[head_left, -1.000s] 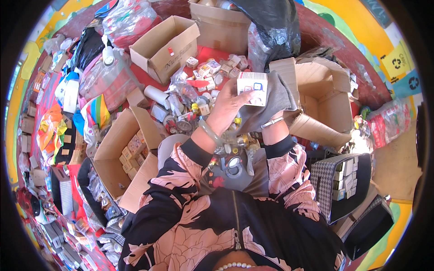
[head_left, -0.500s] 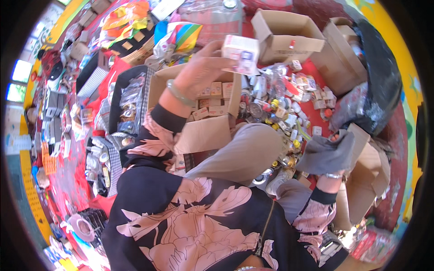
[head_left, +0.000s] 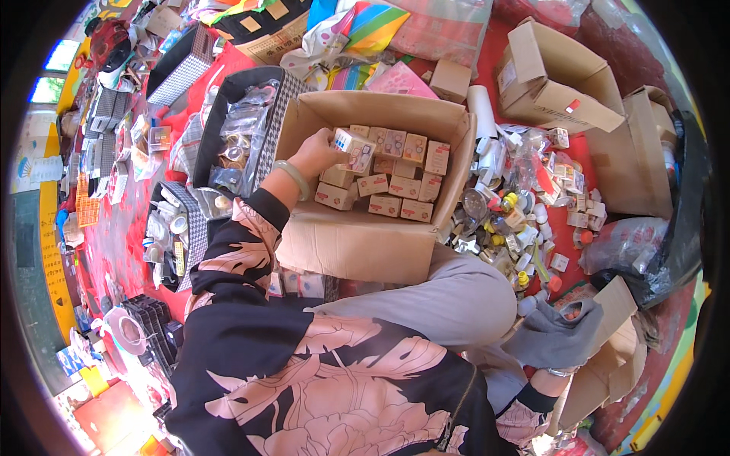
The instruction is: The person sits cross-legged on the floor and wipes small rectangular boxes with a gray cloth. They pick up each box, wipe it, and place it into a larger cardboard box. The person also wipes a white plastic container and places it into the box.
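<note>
My left hand (head_left: pixel 313 155), with a pale bangle at its wrist, pinches a small white printed box (head_left: pixel 356 152) inside a big open cardboard carton (head_left: pixel 357 247). Several similar small boxes (head_left: pixel 405 188) lie in rows and loosely under and beside it. Off to the right, my right hand (head_left: pixel 572 311) is closed on a grey cloth (head_left: pixel 544 334) that covers most of it. Only some fingertips show through the folds, and a watch sits on that wrist. The right hand is by my knee, next to another open carton (head_left: pixel 601 380).
Loose bottles, caps and small packs (head_left: pixel 517 220) are heaped right of the carton. Further right stand an open box (head_left: pixel 563 76) and a black plastic bag (head_left: pixel 673 235). Checked bins (head_left: pixel 277 129) of packaged goods stand at left. A white roll (head_left: pixel 482 114) leans by the carton.
My left hand has come down with the small white box from above the carton to inside it. The view has shifted, showing more of the carton. My right hand still has the grey cloth.
</note>
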`<action>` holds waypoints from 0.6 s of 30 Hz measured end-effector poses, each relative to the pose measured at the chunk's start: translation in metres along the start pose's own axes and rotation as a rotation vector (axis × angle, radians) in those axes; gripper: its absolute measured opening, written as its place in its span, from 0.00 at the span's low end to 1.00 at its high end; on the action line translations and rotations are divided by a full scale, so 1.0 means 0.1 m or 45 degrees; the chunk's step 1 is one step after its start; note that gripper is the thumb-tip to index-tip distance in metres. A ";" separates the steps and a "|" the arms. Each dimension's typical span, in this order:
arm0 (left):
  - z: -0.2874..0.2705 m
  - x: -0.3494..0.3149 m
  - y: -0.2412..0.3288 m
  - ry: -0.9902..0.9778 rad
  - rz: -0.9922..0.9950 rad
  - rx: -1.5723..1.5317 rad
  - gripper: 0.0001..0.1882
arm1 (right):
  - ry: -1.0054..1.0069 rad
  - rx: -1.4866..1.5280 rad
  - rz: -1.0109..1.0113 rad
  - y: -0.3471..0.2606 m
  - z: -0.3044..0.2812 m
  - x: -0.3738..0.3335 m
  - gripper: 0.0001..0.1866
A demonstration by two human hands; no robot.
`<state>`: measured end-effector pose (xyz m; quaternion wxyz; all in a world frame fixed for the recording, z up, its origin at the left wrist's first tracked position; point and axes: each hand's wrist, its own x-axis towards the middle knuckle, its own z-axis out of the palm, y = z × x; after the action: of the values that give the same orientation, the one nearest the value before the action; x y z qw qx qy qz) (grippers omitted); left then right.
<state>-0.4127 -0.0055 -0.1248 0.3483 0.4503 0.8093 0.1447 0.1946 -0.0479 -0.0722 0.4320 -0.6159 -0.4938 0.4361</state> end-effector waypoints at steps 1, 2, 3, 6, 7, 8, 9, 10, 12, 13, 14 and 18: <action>0.05 0.01 -0.04 -0.001 -0.021 0.030 0.35 | 0.069 0.120 0.177 -0.13 0.12 -0.02 0.08; 0.08 0.00 -0.06 0.004 -0.044 0.059 0.35 | 0.152 0.256 0.352 -0.27 0.24 -0.03 0.08; 0.10 0.01 -0.07 0.006 -0.060 0.085 0.35 | 0.261 0.395 0.512 -0.41 0.36 -0.06 0.07; 0.14 0.06 -0.04 -0.092 -0.115 0.234 0.36 | 0.509 0.468 0.761 -0.40 0.43 0.02 0.07; 0.18 0.08 -0.06 -0.115 -0.114 0.269 0.36 | 0.510 0.476 0.837 -0.55 0.56 0.01 0.07; 0.25 0.11 -0.09 -0.140 -0.111 0.305 0.36 | 0.483 0.500 0.840 -0.51 0.55 0.02 0.07; 0.31 0.12 -0.12 -0.163 -0.108 0.340 0.36 | 0.455 0.524 0.841 -0.49 0.54 0.03 0.07; 0.36 0.13 -0.14 -0.266 -0.107 0.349 0.37 | 0.391 0.566 0.764 -0.35 0.46 0.06 0.08; 0.52 0.18 -0.24 -0.335 -0.145 0.404 0.38 | 0.306 0.440 0.555 -0.25 0.43 0.05 0.09; 0.59 0.21 -0.23 -0.373 -0.154 0.439 0.39 | 0.290 0.278 0.425 -0.53 0.79 -0.01 0.10; 0.61 0.23 -0.18 -0.402 -0.090 0.440 0.40 | 0.310 0.255 0.410 -0.59 0.85 -0.04 0.10; 0.76 0.34 0.06 -0.541 -0.140 0.369 0.38 | 0.387 0.579 0.669 -0.86 1.00 -0.02 0.10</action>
<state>-0.3680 0.0197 -0.1909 0.4497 0.4710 0.7536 -0.0897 0.0785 -0.0276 -0.0139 0.4995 -0.6677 -0.1400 0.5339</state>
